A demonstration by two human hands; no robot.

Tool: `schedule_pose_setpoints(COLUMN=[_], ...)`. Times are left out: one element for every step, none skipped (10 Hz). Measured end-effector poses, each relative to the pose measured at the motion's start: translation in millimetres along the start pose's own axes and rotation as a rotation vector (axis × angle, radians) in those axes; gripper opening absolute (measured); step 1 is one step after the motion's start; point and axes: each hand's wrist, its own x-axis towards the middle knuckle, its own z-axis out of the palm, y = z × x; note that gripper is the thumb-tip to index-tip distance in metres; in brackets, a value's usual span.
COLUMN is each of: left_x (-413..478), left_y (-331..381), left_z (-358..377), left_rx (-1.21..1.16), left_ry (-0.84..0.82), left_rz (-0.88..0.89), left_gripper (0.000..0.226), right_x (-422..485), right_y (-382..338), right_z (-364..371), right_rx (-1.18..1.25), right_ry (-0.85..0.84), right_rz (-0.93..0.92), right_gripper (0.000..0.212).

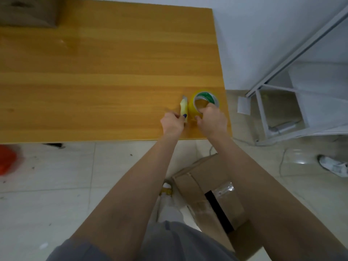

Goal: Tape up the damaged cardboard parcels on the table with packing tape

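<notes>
Right hand [211, 119] gripped yellow packing tape roll [194, 109] near front edge of desk [113, 63]. Left hand [172, 123] pinched yellow cutter [183, 108] just beside roll. Cardboard parcel [28, 12] at far desk corner, blurred, seemingly untaped; taping probably still ahead.

Legible text: none. Tape roll [194, 108] on table: green-and-white printed label [204, 95] on the inner core, lettering too blurred to read. Cardboard box [199, 178] on floor: black strip [219, 210] under clear tape, characters indiscernible.
</notes>
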Motion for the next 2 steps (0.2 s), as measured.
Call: schedule_pose_setpoints(left_x=[5.1,3.1], left_y=[-5.1,-0.9], left_z=[7.4,2.9], left_rx=[0.109,0.214], left_ry=[-0.02,-0.015], left_rz=[0.012,0.029], left_gripper=[0.028,0.033], right_x=[-0.9,-1.4], right_y=[2.9,0.6], right_z=[7.7,7.5], right_rx=[0.021,0.051], right_ry=[-0.019,0.003], right_rz=[0.014,0.042], right_gripper=[0.027,0.026])
